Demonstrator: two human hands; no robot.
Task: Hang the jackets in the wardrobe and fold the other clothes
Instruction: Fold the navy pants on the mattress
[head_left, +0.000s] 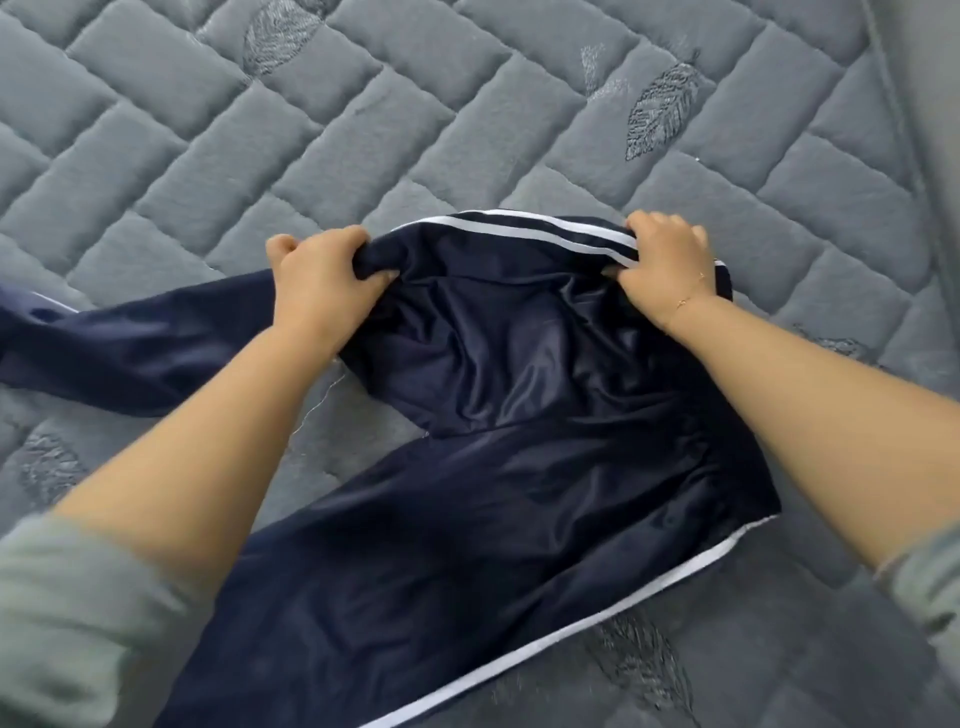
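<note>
Navy satin trousers with white side stripes (519, 415), one pair, on grey quilted bedcover (467, 114); left hand (322, 280) and right hand (670, 270) grip the 12 o'clock waistband. Legs cut off at 7 and 9 o'clock.

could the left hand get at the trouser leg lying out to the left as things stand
Probably yes, once it lets go: the left hand grips the navy trousers at the waistband, and the leg lies uncovered beside it.

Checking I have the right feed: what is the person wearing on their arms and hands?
Both forearms are bare, with grey-green sleeves pushed up toward the elbows: the left sleeve at lower left, the right sleeve at lower right. The right hand has a thin gold-coloured chain bracelet at the wrist. The left hand shows no gloves, rings or jewellery.
</note>
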